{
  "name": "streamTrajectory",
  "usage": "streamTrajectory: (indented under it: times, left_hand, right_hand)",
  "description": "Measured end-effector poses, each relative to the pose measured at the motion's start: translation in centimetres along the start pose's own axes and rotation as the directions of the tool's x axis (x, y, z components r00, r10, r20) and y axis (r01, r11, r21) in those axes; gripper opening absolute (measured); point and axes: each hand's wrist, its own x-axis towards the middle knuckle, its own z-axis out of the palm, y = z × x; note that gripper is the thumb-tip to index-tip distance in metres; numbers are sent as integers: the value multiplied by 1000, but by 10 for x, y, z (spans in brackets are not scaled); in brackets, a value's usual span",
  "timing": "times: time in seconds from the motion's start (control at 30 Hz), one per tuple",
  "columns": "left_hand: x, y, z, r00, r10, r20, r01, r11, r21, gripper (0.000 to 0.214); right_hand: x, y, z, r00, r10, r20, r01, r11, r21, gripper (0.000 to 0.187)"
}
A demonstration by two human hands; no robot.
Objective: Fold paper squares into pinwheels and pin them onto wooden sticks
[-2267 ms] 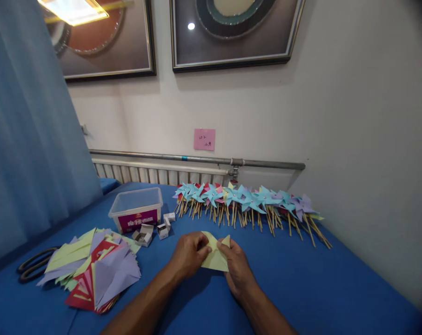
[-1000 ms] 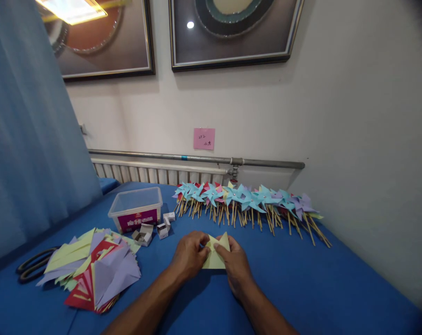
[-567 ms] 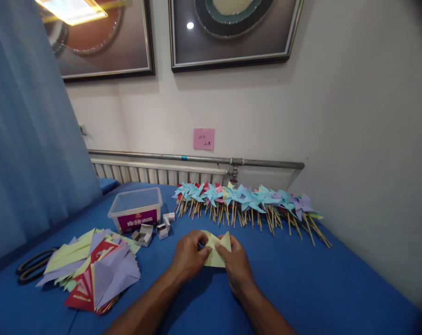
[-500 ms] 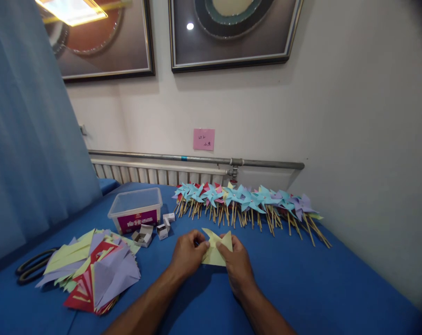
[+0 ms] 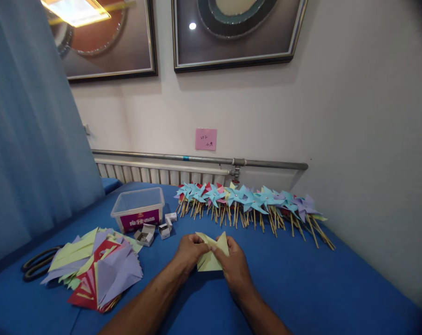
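A pale yellow cut sheet of paper (image 5: 210,263) is held between both hands above the blue table, its corners partly bent inward. My left hand (image 5: 190,252) pinches its left side, thumb reaching toward the middle. On the right side, my right hand (image 5: 233,265) grips the sheet with the thumb pressed near the centre and fingers behind. The two thumbs almost meet there. Some fingertips are hidden behind the paper. Beyond the hands lies a row of finished paper pinwheels (image 5: 254,201) on thin sticks, mostly light blue on top.
To the left lies a pile of coloured paper sheets (image 5: 109,274), with black-handled scissors (image 5: 39,264) beside it. A clear plastic tub (image 5: 137,202) stands behind, near small open boxes (image 5: 146,236). A blue curtain (image 5: 32,116) hangs at the left; a radiator (image 5: 162,175) runs along the wall.
My left thumb has moved inward to the sheet's middle, close to the right thumb, bringing the left corner over. The view has shifted slightly.
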Motion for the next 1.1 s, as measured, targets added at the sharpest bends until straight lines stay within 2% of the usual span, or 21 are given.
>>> streamTrajectory:
  times: [0.3, 0.7, 1.1]
  left_hand:
    - [4, -2, 1, 1000, 14, -27, -12, 998, 60, 33]
    - [5, -1, -2, 997, -1, -75, 7, 997, 77, 26]
    - [3, 0, -1, 998, -8, -62, 12, 998, 61, 30]
  right_hand:
    - [-1, -3, 1, 1000, 10, 13, -10, 1000, 18, 33]
    - [0, 2, 1, 996, 41, 77, -48, 995, 88, 30]
    - [0, 0, 2, 996, 40, 86, -47, 996, 82, 32]
